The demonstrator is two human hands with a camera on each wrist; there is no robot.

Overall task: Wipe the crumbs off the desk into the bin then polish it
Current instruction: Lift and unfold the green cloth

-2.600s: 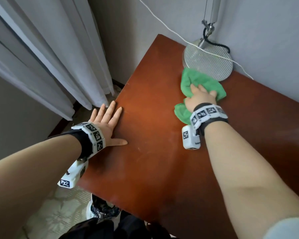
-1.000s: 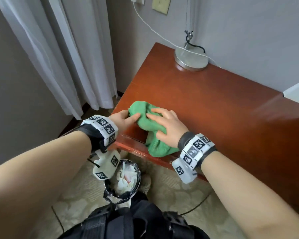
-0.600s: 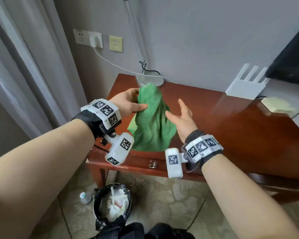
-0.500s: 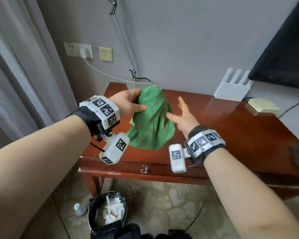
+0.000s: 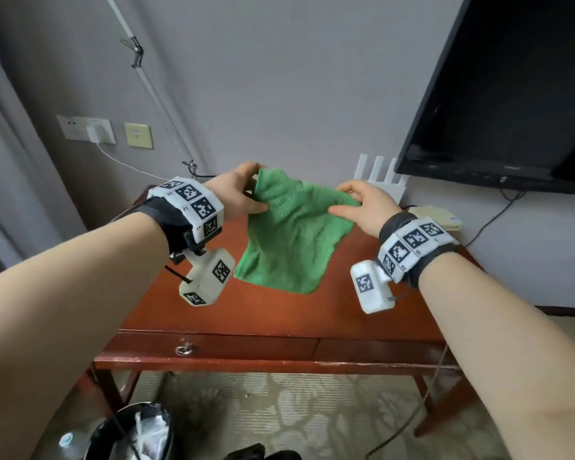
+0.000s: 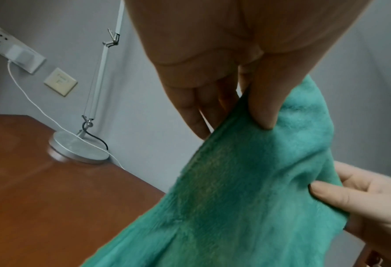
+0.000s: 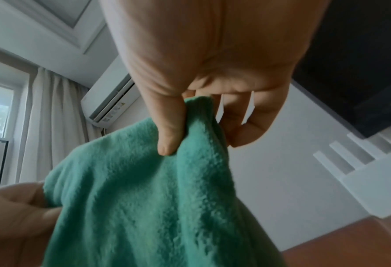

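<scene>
A green cloth [image 5: 292, 237] hangs spread in the air above the red-brown desk [image 5: 279, 313]. My left hand [image 5: 246, 194] pinches its upper left corner between thumb and fingers, and the left wrist view shows that thumb pressed on the cloth [image 6: 247, 180]. My right hand [image 5: 356, 202] pinches the upper right corner, its thumb over a fold of the cloth [image 7: 144, 198] in the right wrist view. A black-lined bin [image 5: 133, 433] with white rubbish stands on the floor at the lower left, below the desk's front edge.
A desk lamp's round base [image 6: 78, 150] with a white cable stands at the desk's back left. A white router [image 5: 379, 175] and a pale flat box [image 5: 435, 219] sit at the back right. A black TV [image 5: 512, 94] hangs on the wall.
The cloth came off the desk's front edge and up into the air. My right hand, open half a second ago, now pinches its other corner, and the cloth is stretched out between both hands.
</scene>
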